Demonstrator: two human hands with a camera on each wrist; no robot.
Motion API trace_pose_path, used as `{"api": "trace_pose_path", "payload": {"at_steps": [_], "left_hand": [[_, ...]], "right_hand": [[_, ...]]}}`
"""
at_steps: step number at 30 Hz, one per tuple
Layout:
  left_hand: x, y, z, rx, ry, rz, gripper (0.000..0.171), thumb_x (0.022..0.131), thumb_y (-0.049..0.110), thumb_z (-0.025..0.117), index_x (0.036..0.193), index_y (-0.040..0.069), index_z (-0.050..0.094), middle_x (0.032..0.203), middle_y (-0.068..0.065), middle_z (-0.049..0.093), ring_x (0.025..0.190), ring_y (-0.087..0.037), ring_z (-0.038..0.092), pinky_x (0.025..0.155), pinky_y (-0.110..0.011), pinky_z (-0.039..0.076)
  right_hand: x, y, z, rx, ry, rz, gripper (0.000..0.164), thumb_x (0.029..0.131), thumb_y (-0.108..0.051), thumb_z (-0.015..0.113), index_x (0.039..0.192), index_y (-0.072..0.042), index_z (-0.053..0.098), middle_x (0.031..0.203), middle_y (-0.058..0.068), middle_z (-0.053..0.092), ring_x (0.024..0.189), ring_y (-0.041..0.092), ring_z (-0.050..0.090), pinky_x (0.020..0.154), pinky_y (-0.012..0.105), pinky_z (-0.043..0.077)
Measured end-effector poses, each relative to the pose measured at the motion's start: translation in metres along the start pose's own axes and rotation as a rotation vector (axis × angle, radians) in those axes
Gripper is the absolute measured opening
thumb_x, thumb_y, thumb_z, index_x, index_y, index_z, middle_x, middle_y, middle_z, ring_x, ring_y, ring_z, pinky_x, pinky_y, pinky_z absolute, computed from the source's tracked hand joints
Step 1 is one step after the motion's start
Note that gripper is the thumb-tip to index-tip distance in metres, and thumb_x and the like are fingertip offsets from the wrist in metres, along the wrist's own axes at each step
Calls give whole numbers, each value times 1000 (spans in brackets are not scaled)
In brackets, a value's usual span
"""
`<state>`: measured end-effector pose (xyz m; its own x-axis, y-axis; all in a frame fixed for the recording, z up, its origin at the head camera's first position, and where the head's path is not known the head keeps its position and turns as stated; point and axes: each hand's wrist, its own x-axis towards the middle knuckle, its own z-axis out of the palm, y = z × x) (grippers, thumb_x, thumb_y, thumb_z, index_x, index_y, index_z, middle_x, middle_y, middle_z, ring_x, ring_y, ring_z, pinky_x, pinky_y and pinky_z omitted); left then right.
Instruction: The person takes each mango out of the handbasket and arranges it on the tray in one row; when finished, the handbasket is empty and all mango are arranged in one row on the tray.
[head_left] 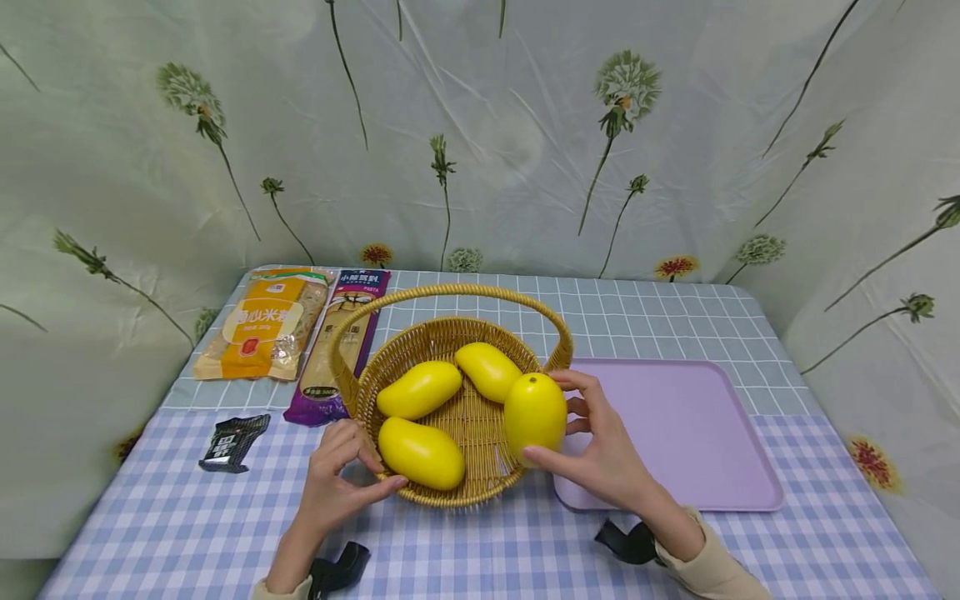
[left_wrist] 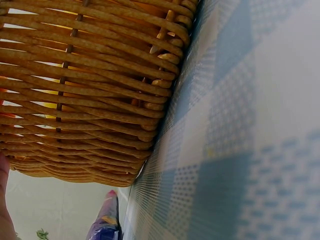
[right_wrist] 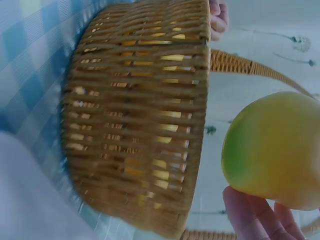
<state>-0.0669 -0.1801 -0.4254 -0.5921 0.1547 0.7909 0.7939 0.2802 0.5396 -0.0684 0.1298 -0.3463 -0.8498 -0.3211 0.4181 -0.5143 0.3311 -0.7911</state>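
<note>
A round wicker basket (head_left: 487, 433) with a tall arched handle stands on the table, with three yellow mangoes (head_left: 422, 454) lying inside it. My right hand (head_left: 600, 442) holds another mango (head_left: 536, 419) between thumb and fingers, at the basket's right side. In the right wrist view this mango (right_wrist: 275, 150) shows a green patch and is above the rim, apart from the weave. At the front left, my left hand (head_left: 337, 475) grips the basket's rim, its thumb along the edge. The left wrist view shows mostly the basket's woven side (left_wrist: 85, 95).
A lilac tray (head_left: 675, 433) lies right of the basket, close beside it. To the left are an orange bag of grain (head_left: 262, 325), a purple pasta packet (head_left: 337, 342) and a small black wrapped packet (head_left: 234, 443). A floral curtain (head_left: 510, 150) hangs behind the table.
</note>
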Motion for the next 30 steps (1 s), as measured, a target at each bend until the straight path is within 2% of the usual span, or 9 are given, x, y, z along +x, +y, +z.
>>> {"api": "trace_pose_path", "payload": {"at_steps": [9, 15, 19, 23, 27, 30], "left_hand": [[0, 0, 0, 5, 2, -4, 39, 75, 36, 80, 64, 10, 54, 64, 3, 50, 68, -13, 44, 82, -26, 29], [-1, 0, 0, 3, 0, -9, 38, 75, 34, 81, 64, 10, 54, 64, 3, 50, 68, -12, 44, 82, -26, 29], [-1, 0, 0, 2, 2, -2, 38, 74, 34, 81, 64, 10, 54, 64, 3, 50, 68, -13, 44, 81, -27, 29], [-1, 0, 0, 2, 3, 1, 38, 75, 34, 81, 64, 10, 54, 64, 3, 50, 68, -13, 44, 81, -27, 29], [-1, 0, 0, -2, 3, 1, 38, 75, 33, 81, 63, 10, 54, 64, 2, 50, 69, -13, 43, 81, -27, 29], [-1, 0, 0, -3, 2, 0, 38, 74, 33, 82, 63, 10, 54, 64, 2, 50, 68, -13, 43, 81, -27, 28]], "right_hand": [[-23, 46, -18, 17, 79, 37, 86, 62, 7, 84, 132, -5, 35, 124, 5, 47, 93, 15, 60, 65, 29, 52], [-31, 62, -31, -7, 131, 77, 86, 63, 8, 82, 134, -4, 34, 119, 6, 46, 93, 12, 60, 65, 27, 52], [-32, 72, -39, -53, 153, 156, 83, 68, 5, 81, 134, -6, 32, 118, 7, 45, 89, 11, 60, 64, 27, 52], [-30, 83, -44, -110, 156, 261, 78, 74, -6, 80, 134, -7, 30, 116, 8, 44, 85, 19, 60, 62, 27, 51], [-25, 94, -46, -156, 127, 356, 76, 78, -19, 79, 133, -8, 29, 114, 13, 42, 81, 26, 60, 63, 30, 49], [-22, 101, -45, -196, 90, 424, 76, 79, -28, 78, 133, -8, 29, 114, 16, 42, 77, 27, 56, 64, 33, 46]]}}
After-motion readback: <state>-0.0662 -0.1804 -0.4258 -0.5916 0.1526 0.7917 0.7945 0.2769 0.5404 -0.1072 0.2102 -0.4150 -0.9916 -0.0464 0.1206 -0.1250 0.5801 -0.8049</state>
